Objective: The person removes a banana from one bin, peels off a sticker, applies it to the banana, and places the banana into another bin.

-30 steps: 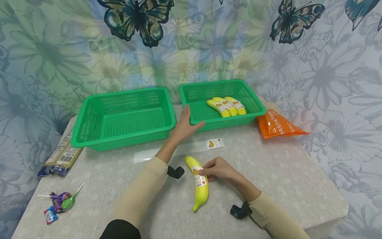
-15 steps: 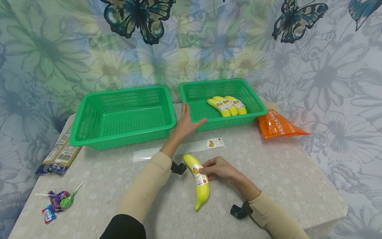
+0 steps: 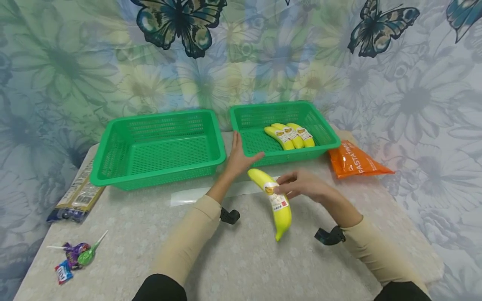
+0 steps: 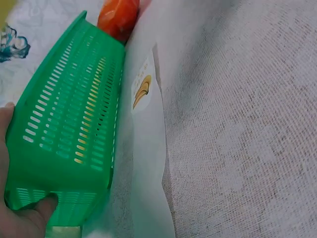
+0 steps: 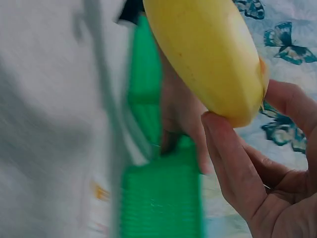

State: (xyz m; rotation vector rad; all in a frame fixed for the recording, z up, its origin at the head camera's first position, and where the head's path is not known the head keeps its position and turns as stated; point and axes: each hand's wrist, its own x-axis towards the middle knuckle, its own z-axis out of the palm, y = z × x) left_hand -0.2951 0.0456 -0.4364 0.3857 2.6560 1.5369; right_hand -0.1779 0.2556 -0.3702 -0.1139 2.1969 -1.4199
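My right hand (image 3: 306, 186) pinches a yellow banana (image 3: 282, 217) with a white label on its side, holding it tilted over the front of the table. In the right wrist view, the thumb and fingertips grip the banana (image 5: 208, 54) near one end. My left hand (image 3: 239, 159) rests against the near left corner of the right green basket (image 3: 301, 156), fingers straight and thumb spread. The left wrist view has that thumb touching the basket wall (image 4: 64, 163). Three labelled bananas (image 3: 295, 140) lie side by side inside this basket.
A second green basket (image 3: 158, 173) stands to the left. A pale label strip (image 3: 188, 196) lies in front of the baskets, its banana-print sticker (image 4: 142, 94) visible. An orange bag (image 3: 355, 161) is at right; a gold packet (image 3: 80, 194) and wrapped lollipops (image 3: 80, 255) are at left.
My right hand has lifted the banana from the table and moved it up and to the right. My left hand has stayed at the right basket's corner.
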